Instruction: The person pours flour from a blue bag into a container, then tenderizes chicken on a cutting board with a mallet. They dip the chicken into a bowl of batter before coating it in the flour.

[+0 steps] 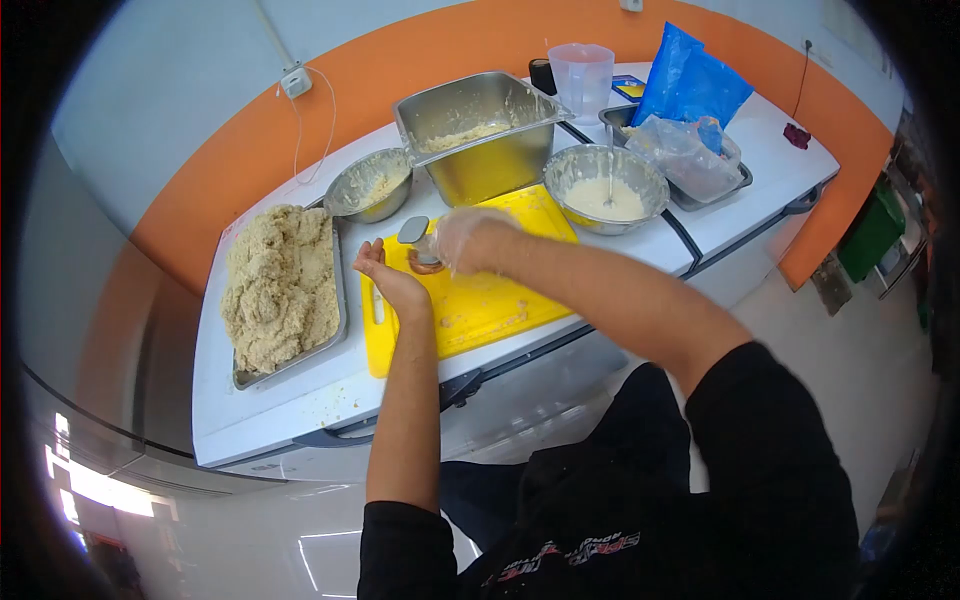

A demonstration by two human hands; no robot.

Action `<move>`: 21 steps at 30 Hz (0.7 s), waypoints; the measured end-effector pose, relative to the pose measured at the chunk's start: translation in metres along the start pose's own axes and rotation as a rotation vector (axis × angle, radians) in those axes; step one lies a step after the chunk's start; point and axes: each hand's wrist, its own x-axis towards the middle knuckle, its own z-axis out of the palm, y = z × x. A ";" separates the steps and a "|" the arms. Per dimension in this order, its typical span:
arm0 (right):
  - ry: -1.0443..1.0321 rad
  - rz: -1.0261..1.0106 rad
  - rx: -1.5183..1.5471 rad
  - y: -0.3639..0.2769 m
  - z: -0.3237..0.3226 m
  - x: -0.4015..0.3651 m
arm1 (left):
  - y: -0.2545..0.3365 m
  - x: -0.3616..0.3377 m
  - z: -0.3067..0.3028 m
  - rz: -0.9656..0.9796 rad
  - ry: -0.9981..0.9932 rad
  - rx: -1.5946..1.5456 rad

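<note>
Over the yellow cutting board (480,315), my left hand (397,284) is open, palm turned up and fingers stretched out. My right hand (470,240) wears a clear plastic glove and is blurred, with its fingers curled in. At its left side is a small metal tool with a flat grey disc (413,230), which the hand seems to grip. A brownish rounded edge shows under the disc, between the two hands. Crumbs and wet smears lie on the board.
Left of the board, a metal tray (343,300) carries a large heap of crumbly pale mixture (280,280). Behind stand a small metal bowl (372,205), a deep steel pan (490,160) and a bowl of white batter (606,198). A clear jug (582,85) and blue bag (690,85) are farther back.
</note>
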 end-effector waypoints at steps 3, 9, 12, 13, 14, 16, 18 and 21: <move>-0.179 -0.062 -0.058 -0.010 -0.053 -0.024 | -0.003 0.003 -0.001 0.029 0.039 0.061; -0.072 -0.158 -0.045 -0.011 -0.066 -0.032 | -0.003 0.002 0.000 -0.013 0.007 -0.059; 0.027 -0.168 -0.083 -0.011 -0.006 -0.011 | -0.002 0.001 -0.001 0.006 0.035 -0.033; 0.084 -0.160 -0.086 -0.011 0.009 -0.010 | -0.001 -0.003 -0.003 -0.001 0.030 -0.023; 0.084 -0.161 -0.087 -0.011 -0.010 -0.018 | 0.001 -0.004 -0.001 0.000 0.035 0.012; -0.099 -0.124 -0.031 -0.018 -0.065 -0.040 | 0.005 0.000 0.000 0.011 0.026 0.062; -0.028 -0.058 -0.019 -0.018 -0.026 -0.026 | 0.002 0.000 0.002 -0.022 0.064 -0.068; 0.096 -0.118 -0.037 -0.018 -0.016 -0.035 | -0.003 0.003 -0.002 -0.077 0.051 -0.146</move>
